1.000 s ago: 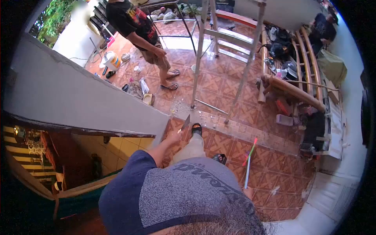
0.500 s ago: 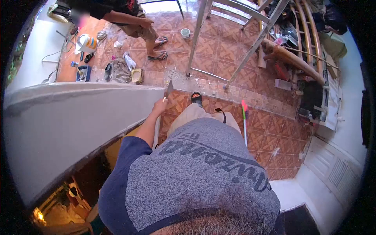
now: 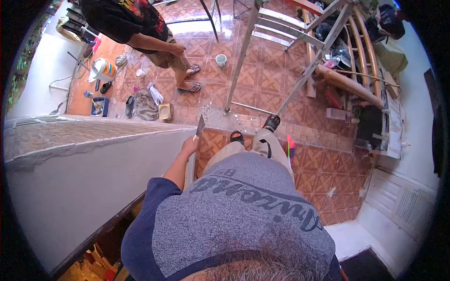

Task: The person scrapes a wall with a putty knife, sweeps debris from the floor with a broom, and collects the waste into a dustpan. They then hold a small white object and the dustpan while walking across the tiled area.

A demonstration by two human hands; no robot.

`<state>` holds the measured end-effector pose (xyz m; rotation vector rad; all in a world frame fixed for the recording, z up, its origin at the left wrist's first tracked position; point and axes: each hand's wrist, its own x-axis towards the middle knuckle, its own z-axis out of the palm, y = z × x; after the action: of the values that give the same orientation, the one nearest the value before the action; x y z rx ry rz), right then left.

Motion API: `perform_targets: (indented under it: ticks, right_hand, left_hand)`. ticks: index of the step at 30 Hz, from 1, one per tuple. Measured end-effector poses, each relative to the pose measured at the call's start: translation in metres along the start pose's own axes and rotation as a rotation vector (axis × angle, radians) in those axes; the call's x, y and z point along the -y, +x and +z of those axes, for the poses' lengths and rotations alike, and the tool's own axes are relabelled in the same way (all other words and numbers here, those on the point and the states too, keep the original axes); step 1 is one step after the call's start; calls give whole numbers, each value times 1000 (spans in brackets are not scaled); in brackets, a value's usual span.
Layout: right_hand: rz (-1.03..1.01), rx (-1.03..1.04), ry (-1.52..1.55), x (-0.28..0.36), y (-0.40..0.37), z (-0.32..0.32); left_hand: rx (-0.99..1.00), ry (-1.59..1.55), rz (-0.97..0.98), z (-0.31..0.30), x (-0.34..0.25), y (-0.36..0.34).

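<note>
One hand was in sight, the L hand, w/ its fingers closed round the handle of a blade tool. Grip looked shut, but exact finger wrap was too small to tell. Blade stuck out past the fist, tip tilted up & slightly R in the view, over the edge of the rubble. R hand was out of view, so its grip & anything in it couldn't be told. Just L of the grip ran the wall, its end close beside the fist; whether they touched, couldn't tell. Beyond the grip, slightly L, sat a tan square thing, w/ a crumpled cloth & a dark shoe next to it. Farther L, past the wall's top edge, were a blue tray w/ small items in it & a white bucket. A co-worker stood beyond the grip in a dark tee, shorts & flip-flops, one hand held out in front at waist level. R of that person was a small tub on the tiled floor. R of the grip were the wearer's sandals, near one & far one, the latter close to a leg of the metal ladder. Farther R, beside the trousers, a pink & green stick end showed, w/ a bamboo bench well beyond it, stuff piled on top.
</note>
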<state>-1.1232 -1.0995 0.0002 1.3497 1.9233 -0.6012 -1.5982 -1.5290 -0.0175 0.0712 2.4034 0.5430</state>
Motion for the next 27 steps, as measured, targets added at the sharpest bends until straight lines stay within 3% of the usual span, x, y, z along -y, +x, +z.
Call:
perform_targets:
  ticks: [6,11,13,15,18,25,27]
  right_hand:
    - [-80,19,-54,-35,23,20]
    - [-118,-18,-6,-13,34,2]
    - [-217,-46,-6,49,66,-29]
    - [-377,-80,-12,157,105,-69]
    - [-520,-114,-32,243,141,-109]
    - [-607,-182,-38,296,177,-180]
    - [-607,-188,-37,293,182,-193]
  left_hand:
    - [57,60,14,5,7,2]
    - [65,50,7,6,11,18]
    - [111,150,174,22,31,40]
    - [0,141,229,13,25,36]
    - [2,161,178,-3,16,32]
    - [65,66,153,6,19,35]
    - [17,-51,-6,22,27,36]
